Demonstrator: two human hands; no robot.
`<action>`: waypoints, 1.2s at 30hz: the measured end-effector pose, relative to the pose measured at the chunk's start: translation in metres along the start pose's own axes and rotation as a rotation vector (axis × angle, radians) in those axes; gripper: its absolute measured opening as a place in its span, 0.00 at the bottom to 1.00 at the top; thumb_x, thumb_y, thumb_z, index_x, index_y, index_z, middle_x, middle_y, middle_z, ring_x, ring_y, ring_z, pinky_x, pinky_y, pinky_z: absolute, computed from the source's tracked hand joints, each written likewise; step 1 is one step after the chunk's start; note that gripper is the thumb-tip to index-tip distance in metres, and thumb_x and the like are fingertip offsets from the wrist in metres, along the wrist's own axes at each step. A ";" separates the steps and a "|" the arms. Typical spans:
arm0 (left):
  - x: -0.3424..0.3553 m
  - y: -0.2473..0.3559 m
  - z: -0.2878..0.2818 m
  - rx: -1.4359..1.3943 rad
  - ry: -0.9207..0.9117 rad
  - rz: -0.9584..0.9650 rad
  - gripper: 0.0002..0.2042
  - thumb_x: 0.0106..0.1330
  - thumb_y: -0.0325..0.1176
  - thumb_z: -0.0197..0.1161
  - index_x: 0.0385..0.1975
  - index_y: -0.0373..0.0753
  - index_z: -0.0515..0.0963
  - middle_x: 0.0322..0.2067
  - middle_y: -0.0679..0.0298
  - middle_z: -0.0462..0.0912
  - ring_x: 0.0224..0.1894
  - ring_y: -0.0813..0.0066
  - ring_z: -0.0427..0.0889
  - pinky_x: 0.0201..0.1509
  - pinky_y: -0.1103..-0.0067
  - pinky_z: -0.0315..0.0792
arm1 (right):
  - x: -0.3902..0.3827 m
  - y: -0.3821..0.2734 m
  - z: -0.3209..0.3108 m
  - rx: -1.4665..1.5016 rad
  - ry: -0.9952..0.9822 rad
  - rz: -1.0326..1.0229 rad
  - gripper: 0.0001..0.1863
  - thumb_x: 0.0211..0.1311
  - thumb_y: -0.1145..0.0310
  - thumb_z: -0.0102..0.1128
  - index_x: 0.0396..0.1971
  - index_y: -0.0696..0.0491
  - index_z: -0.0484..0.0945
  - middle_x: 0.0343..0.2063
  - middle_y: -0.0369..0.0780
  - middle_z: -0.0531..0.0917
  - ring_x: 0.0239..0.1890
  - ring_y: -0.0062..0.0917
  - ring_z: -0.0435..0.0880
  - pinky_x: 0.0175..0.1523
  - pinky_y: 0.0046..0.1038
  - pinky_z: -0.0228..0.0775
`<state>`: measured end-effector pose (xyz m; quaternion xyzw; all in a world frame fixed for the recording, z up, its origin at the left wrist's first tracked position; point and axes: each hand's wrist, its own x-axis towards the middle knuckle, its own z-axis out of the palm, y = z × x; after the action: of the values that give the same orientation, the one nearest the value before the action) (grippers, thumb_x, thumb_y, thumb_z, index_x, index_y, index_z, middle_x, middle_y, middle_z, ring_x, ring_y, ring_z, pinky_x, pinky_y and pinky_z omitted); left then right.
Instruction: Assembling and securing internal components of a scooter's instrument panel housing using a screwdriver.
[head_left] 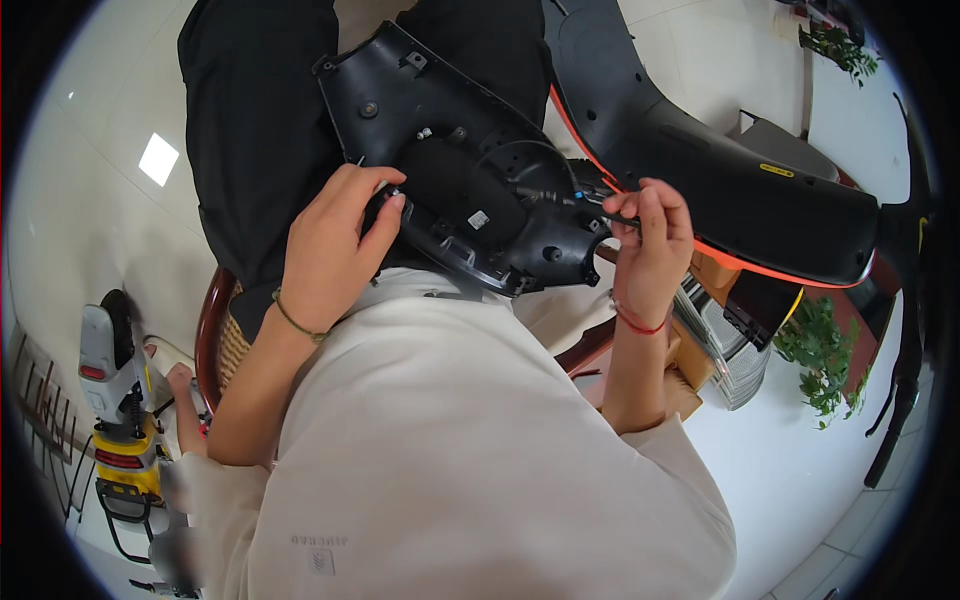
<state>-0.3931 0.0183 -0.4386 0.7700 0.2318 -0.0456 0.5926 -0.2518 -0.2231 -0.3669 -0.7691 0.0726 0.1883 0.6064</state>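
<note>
Black plastic panel [440, 92] on the person's lap, hollow side up, mounts and holes showing, spread over the thighs and close to the belly. Right hand [655, 222]: thumb and fingertips pinched on a thin dark wire [545, 196], held up above the panel's right side, small blue bit [578, 195] on it near the fingers. Left hand [338, 225]: at the panel's left edge, thumb and forefinger curled round something dark; can't tell if that is a separate part or the panel itself, nor how firm the hold

Progress: looks midway. Done: panel turned over and inside exposed, wire in hand. Left, as a judgement: wire arches loose over the hollow and doesn't look settled along the panel; whether its ends are joined can't be told, too small

Around: black scooter body [700, 160] with orange edging just beside the panel on the right, potted plant [822, 350] beyond, yellow-and-grey scooter [125, 450] well apart at lower left
</note>
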 end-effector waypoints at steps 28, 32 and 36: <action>-0.016 -0.001 -0.016 -0.330 0.078 0.029 0.10 0.70 0.32 0.59 0.47 0.37 0.77 0.37 0.64 0.79 0.23 0.84 0.70 0.27 0.84 0.66 | -0.047 0.025 0.045 -0.611 -0.271 -0.405 0.09 0.60 0.85 0.57 0.38 0.60 0.81 0.39 0.44 0.85 0.41 0.32 0.83 0.48 0.27 0.74; -0.010 0.025 -0.025 -1.009 -0.148 -0.192 0.14 0.75 0.36 0.48 0.46 0.34 0.77 0.38 0.60 0.80 0.26 0.83 0.68 0.28 0.84 0.61 | -0.048 -0.005 0.089 -0.598 -0.743 -0.483 0.12 0.56 0.74 0.68 0.41 0.57 0.81 0.39 0.45 0.84 0.40 0.37 0.83 0.45 0.32 0.75; -0.010 0.034 -0.026 -1.269 -0.151 -0.155 0.15 0.75 0.38 0.43 0.42 0.35 0.75 0.35 0.59 0.78 0.31 0.77 0.68 0.38 0.78 0.65 | -0.067 0.000 0.102 -0.436 -0.848 -0.255 0.15 0.58 0.73 0.69 0.44 0.58 0.77 0.37 0.43 0.83 0.39 0.31 0.84 0.45 0.29 0.75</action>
<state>-0.3937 0.0330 -0.3975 0.2456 0.2265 0.0036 0.9425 -0.3339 -0.1328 -0.3613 -0.7366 -0.3163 0.4197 0.4256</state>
